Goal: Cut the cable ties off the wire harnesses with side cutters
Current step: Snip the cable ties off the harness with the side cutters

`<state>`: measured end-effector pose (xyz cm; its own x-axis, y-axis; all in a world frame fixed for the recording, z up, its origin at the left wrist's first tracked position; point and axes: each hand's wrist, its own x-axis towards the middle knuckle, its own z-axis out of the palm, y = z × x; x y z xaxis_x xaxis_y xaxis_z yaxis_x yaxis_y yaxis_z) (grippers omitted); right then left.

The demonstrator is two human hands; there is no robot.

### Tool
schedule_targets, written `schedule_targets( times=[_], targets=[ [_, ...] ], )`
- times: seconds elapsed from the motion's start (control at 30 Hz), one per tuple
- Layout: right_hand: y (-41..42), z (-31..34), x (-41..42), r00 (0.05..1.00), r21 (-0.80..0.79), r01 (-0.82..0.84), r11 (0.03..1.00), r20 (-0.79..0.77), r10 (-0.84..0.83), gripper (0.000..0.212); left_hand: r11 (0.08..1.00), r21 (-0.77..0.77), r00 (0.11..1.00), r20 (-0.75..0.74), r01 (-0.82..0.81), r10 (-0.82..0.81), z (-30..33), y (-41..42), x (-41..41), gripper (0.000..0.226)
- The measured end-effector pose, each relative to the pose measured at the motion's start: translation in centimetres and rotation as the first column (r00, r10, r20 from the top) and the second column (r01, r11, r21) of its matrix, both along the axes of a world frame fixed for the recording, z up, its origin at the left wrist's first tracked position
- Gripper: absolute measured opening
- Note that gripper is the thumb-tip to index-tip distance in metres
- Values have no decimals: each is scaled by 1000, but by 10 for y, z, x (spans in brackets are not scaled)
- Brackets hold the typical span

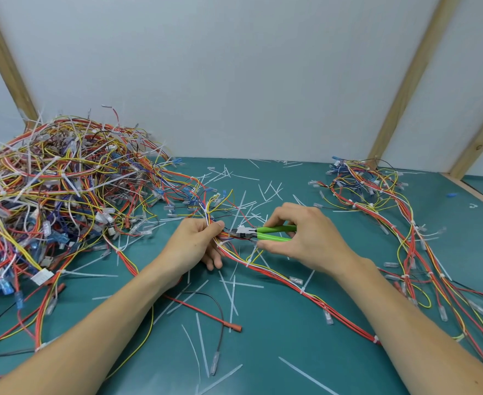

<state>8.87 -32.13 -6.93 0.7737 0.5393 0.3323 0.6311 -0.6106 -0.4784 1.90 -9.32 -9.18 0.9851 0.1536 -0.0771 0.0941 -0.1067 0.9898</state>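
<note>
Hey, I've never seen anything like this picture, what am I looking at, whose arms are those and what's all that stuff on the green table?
There is no machine here. A camera worn on a person's head looks down at their two bare hands. The left hand grips a wire harness. The right hand holds green-handled side cutters, tips at the wires beside the left thumb. On the green table a big tangled pile of harnesses lies to the left, a smaller bunch to the right, and loose white cable ties are scattered between.

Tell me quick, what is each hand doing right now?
Left hand: grips the wire harness it is working on.
Right hand: holds the green-handled side cutters, their tip at the wires.
</note>
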Motion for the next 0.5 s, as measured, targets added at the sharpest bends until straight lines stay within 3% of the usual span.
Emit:
schedule_targets(
  times=[0.5],
  targets=[
    [0, -1, 2, 1000, -10, 4, 1000, 3, -4, 33, 1000, 6, 1000, -15, 4, -4, -1, 3, 1, 36]
  ],
)
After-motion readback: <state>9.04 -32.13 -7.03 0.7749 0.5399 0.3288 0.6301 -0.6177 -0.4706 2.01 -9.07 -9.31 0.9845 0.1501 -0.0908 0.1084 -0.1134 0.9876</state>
